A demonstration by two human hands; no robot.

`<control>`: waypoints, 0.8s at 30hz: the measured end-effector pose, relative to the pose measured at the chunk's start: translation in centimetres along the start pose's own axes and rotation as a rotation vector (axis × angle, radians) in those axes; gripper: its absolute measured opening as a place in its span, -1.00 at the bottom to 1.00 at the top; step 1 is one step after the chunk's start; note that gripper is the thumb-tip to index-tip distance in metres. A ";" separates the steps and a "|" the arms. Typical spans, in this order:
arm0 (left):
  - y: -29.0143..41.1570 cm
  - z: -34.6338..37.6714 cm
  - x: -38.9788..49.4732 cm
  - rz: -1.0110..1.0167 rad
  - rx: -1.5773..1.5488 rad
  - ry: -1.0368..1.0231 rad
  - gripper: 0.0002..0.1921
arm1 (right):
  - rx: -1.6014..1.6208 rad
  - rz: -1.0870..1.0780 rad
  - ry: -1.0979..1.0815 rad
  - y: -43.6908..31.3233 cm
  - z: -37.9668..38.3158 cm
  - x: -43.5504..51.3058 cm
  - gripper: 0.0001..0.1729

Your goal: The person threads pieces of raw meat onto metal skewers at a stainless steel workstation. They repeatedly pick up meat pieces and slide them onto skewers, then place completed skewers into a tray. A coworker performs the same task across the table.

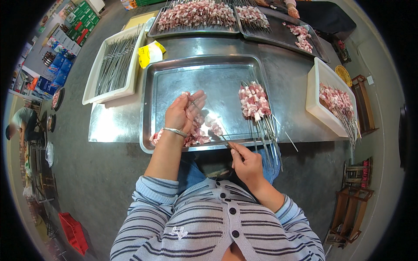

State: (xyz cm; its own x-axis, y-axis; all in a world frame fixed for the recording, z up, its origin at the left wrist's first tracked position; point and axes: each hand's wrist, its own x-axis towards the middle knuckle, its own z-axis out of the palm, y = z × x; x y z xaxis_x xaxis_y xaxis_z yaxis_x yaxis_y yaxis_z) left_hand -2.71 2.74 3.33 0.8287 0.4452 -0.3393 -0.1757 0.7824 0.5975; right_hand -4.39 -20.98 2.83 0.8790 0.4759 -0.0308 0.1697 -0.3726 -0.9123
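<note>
My right hand [248, 161] grips the lower end of a thin metal skewer [224, 138] at the tray's near edge. Pink and white meat chunks [214, 126] show along that skewer; whether all are threaded on it I cannot tell. My left hand [186, 112], a silver bangle at its wrist, pinches a small piece of meat [184, 93] between thumb and finger, the other fingers spread. Beneath it, loose meat pieces [197, 134] lie in the steel tray [209, 76], partly hidden by the forearm. Loaded meat skewers [255, 101] lie at the tray's right, handles over the near rim.
A white bin [134, 80] of bare skewers [116, 63] stands left, beside a yellow packet [151, 53]. Another white bin [312, 94] holds loaded skewers at right. Trays of skewered meat [196, 16] line the back. A co-worker's hand [293, 12] is at the far right tray [277, 32].
</note>
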 end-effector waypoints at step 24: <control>-2.2 2.8 -2.6 -0.210 -0.057 -0.202 -0.69 | 0.517 0.206 -0.107 -0.6 0.1 1.7 -0.72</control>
State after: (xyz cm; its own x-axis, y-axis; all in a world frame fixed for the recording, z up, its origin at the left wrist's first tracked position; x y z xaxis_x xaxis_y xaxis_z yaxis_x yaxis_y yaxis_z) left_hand -3.03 -1.40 4.91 0.9380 0.1795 -0.2965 -0.0138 0.8742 0.4854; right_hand -3.09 -19.85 3.28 0.8160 0.5229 -0.2465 -0.2647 -0.0411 -0.9635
